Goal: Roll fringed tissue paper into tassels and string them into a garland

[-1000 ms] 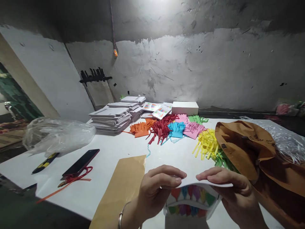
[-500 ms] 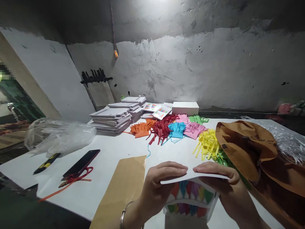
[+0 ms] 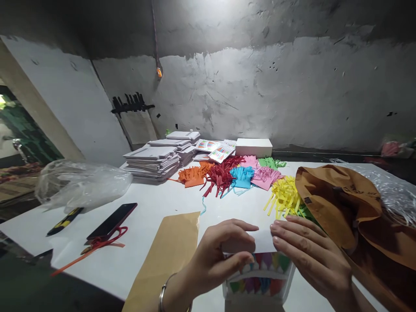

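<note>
Head: left hand (image 3: 218, 255) and right hand (image 3: 315, 255) at packet (image 3: 260, 274) edges; tabletop (image 3: 235, 213) stretches beyond.

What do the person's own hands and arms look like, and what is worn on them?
Both the left hand and the right hand are bare, without gloves. A thin, rounded, silver-coloured bracelet is on the left wrist. No bracelet, ring or sleeve shows on the visible part of the right arm.

We cannot read the lettering (image 3: 360, 189) on the brown cloth (image 3: 338, 208), and the left hand (image 3: 216, 253) and right hand (image 3: 312, 255) hide part of the printed packet (image 3: 256, 284).
</note>
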### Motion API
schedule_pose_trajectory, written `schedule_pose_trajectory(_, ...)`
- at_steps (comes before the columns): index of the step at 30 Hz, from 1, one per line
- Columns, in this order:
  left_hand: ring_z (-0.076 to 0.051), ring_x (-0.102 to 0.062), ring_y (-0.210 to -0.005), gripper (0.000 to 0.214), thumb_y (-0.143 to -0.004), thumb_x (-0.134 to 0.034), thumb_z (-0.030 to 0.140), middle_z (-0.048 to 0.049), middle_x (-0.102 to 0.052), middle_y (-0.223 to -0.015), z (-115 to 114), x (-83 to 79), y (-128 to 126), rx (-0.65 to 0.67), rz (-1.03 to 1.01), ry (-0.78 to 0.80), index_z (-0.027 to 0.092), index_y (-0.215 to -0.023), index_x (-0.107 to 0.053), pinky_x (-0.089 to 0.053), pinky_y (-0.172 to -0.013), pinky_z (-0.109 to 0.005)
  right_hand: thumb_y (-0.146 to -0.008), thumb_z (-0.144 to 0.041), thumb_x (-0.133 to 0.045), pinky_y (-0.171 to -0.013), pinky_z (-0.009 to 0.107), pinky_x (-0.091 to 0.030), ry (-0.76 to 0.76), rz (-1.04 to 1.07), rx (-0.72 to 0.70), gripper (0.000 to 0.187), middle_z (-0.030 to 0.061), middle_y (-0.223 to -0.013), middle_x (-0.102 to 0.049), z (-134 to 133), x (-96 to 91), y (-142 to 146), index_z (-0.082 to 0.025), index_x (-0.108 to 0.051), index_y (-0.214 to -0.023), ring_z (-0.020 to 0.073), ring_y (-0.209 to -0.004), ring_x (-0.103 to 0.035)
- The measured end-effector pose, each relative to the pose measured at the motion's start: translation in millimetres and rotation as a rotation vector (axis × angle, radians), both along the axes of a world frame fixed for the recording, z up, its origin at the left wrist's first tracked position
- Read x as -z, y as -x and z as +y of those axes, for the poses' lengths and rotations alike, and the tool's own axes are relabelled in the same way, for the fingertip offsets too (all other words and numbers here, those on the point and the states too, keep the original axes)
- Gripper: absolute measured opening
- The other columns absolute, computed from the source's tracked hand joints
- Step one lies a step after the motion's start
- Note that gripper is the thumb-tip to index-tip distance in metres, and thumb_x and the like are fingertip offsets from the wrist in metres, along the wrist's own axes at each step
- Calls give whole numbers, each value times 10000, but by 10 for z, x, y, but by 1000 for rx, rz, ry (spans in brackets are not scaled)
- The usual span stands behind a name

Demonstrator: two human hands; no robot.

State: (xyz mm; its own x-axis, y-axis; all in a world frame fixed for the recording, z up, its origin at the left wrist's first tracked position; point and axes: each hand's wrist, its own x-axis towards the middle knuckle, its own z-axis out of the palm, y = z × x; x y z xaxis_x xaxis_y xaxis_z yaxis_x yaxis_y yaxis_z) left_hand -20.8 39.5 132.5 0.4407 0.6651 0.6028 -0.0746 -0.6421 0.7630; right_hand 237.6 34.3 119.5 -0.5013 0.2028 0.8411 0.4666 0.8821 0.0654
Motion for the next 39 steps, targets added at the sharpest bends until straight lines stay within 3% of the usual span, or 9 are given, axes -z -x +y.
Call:
schedule_pose_trajectory(3,-212,-713,-1016,253,-914,-710,205,-108,-752,-1143,7,38,-46,-26,-21,-81,219,-1166,-697,-574,-866,-268,-962,-9,-444,-1030,487,-536,-168,-145,54,426,184,-1250,-699,-15,26,-62,-36,-578,-1366,296,-1267,-606)
schedule_pose_trajectory(6,-197,-712,-1042,261,-929,-673,136,-89,-757,-1128,17,66,-71,-39,-44,-96,230,-1171,-699,-571,-887,-248,-965,1,-371,-1031,511,-530,-227,-215,59,403,224,-1272,-676,-18,15,-86,17,-628,-1276,340,-1322,-548)
schedule_pose_trajectory(11,-167,-714,-1037,259,-937,-648,93,-67,-760,-1119,10,82,-72,-20,-75,-51,247,-1132,-719,-576,-882,-213,-997,-84,-453,-1000,437,-558,-192,-200,29,327,205,-1218,-707,-6,-84,-64,-12,-642,-1254,294,-1239,-621)
schedule_pose_trajectory(14,-160,-716,-1028,257,-936,-644,80,-67,-758,-1110,4,98,-69,-20,-100,-26,244,-1117,-725,-579,-870,-201,-1012,-215,-540,-897,343,-602,-4,-77,-6,281,177,-1157,-728,-17,-165,-4,-71,-666,-1218,224,-1093,-691)
schedule_pose_trajectory(18,-154,-713,-1023,274,-939,-629,61,-69,-745,-1133,13,127,-75,8,-110,-11,246,-1119,-722,-582,-858,-202,-1007,-119,-513,-821,240,-598,229,30,-51,264,117,-1094,-732,-55,-222,51,-148,-674,-1213,151,-1013,-698)
schedule_pose_trajectory(24,-185,-706,-1031,251,-961,-598,80,-86,-738,-1119,40,132,-56,12,-71,-38,233,-1130,-701,-589,-853,-244,-993,-158,-555,-892,409,-585,62,-142,118,247,126,-1109,-750,-137,-375,81,-165,-691,-1199,239,-1002,-712)
schedule_pose_trajectory(28,-188,-693,-975,378,-969,-610,156,-73,-694,-1105,6,106,-20,33,14,-18,286,-1322,-566,-590,-815,-264,-1021,-169,-485,-709,262,-592,206,-290,80,289,112,-968,-766,-181,-566,174,-159,-682,-1232,180,-814,-734)
schedule_pose_trajectory(32,-170,-621,-931,657,-885,-750,364,-67,-601,-1160,-87,124,-71,-81,-14,62,334,-1445,-407,-559,-786,-251,-1049,-217,-446,-620,187,-554,403,-321,10,300,74,-861,-754,-130,-667,215,-179,-684,-1228,134,-698,-718)
schedule_pose_trajectory(39,-82,-528,-646,553,-908,-714,334,1,-608,-966,-172,207,-274,-288,-173,85,338,-1382,-428,-436,-561,-180,-1049,-201,-445,-697,171,-581,423,-274,-89,328,29,-892,-745,-84,-634,189,-248,-608,-1331,131,-803,-749)
